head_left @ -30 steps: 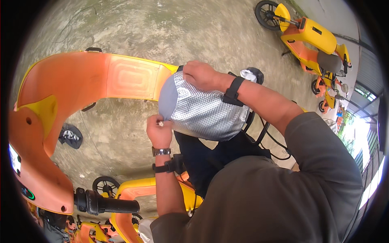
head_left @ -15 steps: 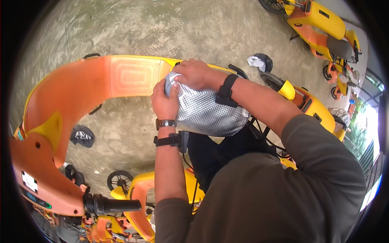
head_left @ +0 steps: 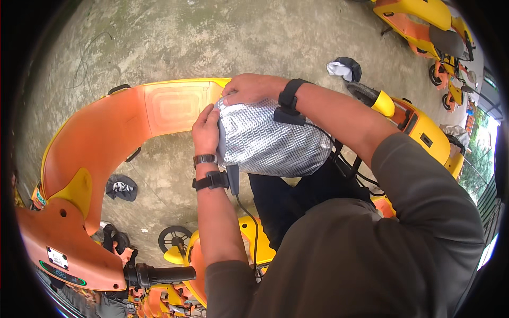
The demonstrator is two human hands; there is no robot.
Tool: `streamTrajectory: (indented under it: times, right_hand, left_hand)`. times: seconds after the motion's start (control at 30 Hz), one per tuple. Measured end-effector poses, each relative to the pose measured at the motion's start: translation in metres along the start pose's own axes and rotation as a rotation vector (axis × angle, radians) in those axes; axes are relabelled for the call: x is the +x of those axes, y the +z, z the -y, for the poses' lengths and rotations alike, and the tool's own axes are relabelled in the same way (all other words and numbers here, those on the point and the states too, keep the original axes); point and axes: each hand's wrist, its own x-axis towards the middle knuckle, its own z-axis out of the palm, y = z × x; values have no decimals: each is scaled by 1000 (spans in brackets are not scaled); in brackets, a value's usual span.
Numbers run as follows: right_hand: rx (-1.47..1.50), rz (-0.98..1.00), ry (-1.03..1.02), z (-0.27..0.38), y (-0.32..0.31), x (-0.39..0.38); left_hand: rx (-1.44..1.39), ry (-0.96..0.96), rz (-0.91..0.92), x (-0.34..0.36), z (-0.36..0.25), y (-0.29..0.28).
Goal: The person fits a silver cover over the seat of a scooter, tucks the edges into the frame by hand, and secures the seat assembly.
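Note:
A silver, dimpled foil seat cover [head_left: 273,140] with a grey edge lies over the seat of a yellow and orange scooter [head_left: 177,108]. The seat itself is hidden under it. At the cover's far left corner, my right hand [head_left: 254,88] is closed, its bent fingers gripping the rim. My left hand [head_left: 205,132] holds the near left edge between thumb and fingers, a little below the right hand. Both wrists wear black straps with small boxes.
The scooter's handlebar grip [head_left: 167,274] and display panel sit at lower left. Other yellow scooters [head_left: 416,132] stand to the right and below. Dark and silver cloth covers [head_left: 344,69] lie on the concrete floor [head_left: 222,40]. A thin cable hangs from my left wrist.
The cover's left end has gone from bunched to flatter, with its grey edge showing. My hands have moved slightly apart along that edge, and the view has shifted a little.

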Motion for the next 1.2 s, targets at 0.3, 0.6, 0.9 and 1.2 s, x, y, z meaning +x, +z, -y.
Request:
streamTrajectory:
  times: [0.3,0.6,0.9,1.2]
  right_hand:
    - [-210,-310,-174,-9,30,10]
    - [-195,-201,-129,-9,21,18]
    - [-277,-154,-114,-2,13,26]
    - [-445,57,33,13,5,16]
  left_hand:
    - [157,82,22,19,-3,4]
    - [227,114,8,30,-2,8]
    - [98,147,52,46,8,0]
    - [487,144,61,37,-4,5]
